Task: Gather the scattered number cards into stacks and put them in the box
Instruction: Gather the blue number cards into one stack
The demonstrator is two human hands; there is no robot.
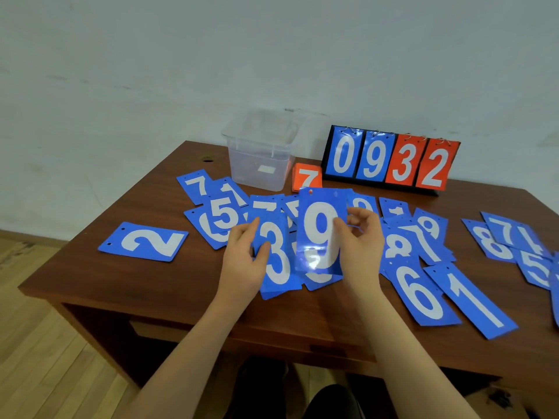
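Near the middle of the counter [302, 316], both hands work over a heap of blue number cards. Left hand [245, 255] grips the blue 3 card [276, 255] by its left edge: the thumb lies across the card's face, while the other fingers [252, 226] curl up along the edge and behind it. That card is tilted, its near end low over the counter. Right hand [360, 243] pinches the blue 9 card [320, 234] at its right edge, thumb on the face and the remaining fingers loosely curled behind; the card stands nearly upright, overlapping the 3 card's right side and hiding another card beneath. Both forearms reach in from the near edge, converging toward the centre, wrists raised slightly above the wood.

Scattered blue cards lie on every side: a 2 card [145, 241] alone at the left, a cluster with a 5 card [223, 214] just beyond the left hand, a 6 card [419, 293] and a 1 card [472, 300] to the right, and more at the far right edge. Farther back stands the clear plastic box [260, 164], with a stack of orange cards [307, 176] topped by a 7 just right of it, and a scoreboard [390, 160] reading 0932.
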